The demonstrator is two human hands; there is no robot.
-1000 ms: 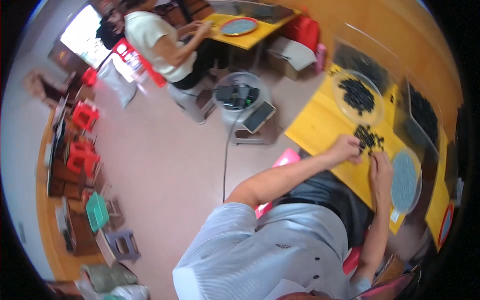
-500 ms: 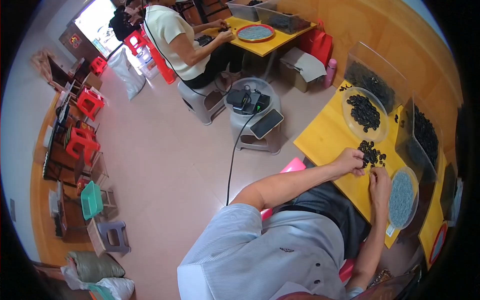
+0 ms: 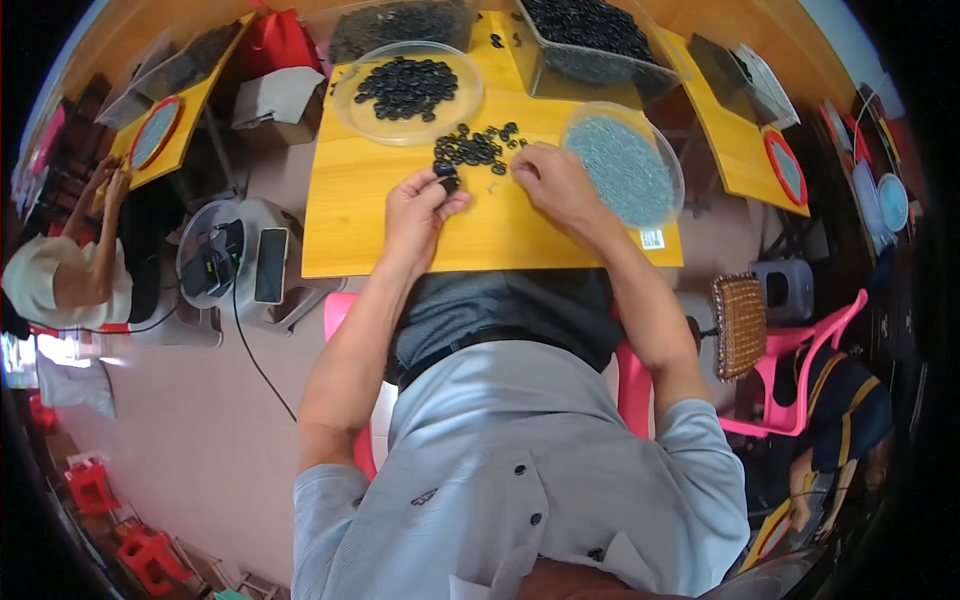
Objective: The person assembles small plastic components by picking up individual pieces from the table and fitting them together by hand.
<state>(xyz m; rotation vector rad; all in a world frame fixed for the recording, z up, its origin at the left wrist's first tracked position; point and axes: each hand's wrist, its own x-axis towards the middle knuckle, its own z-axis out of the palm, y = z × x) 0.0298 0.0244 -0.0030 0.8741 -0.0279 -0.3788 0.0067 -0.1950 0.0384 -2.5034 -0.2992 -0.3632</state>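
My left hand (image 3: 418, 212) is above the near part of the yellow table (image 3: 350, 225), its fingers pinched on a small black plastic piece (image 3: 449, 184). Just beyond it lies a loose pile of similar black pieces (image 3: 470, 148). My right hand (image 3: 560, 182) is on the other side of the pile, fingers curled together at the tips; whatever they hold is too small to make out. Beside this hand stands a round clear tray (image 3: 676, 190) full of small grey-blue pieces. A second round clear tray (image 3: 345, 112) with many black pieces sits beyond the pile on the left.
Two clear bins of black parts, a left bin (image 3: 400, 30) and a right bin (image 3: 640, 85), line the table's far side. At left a stool (image 3: 290, 305) carries a phone (image 3: 271, 265) and a basin of black devices; a cable (image 3: 262, 370) trails down. Other people sit at both sides.
The view has swung right, so the table now lies straight ahead. My left hand has drawn back a little from the pile with a black piece; my right hand is farther from the left one.
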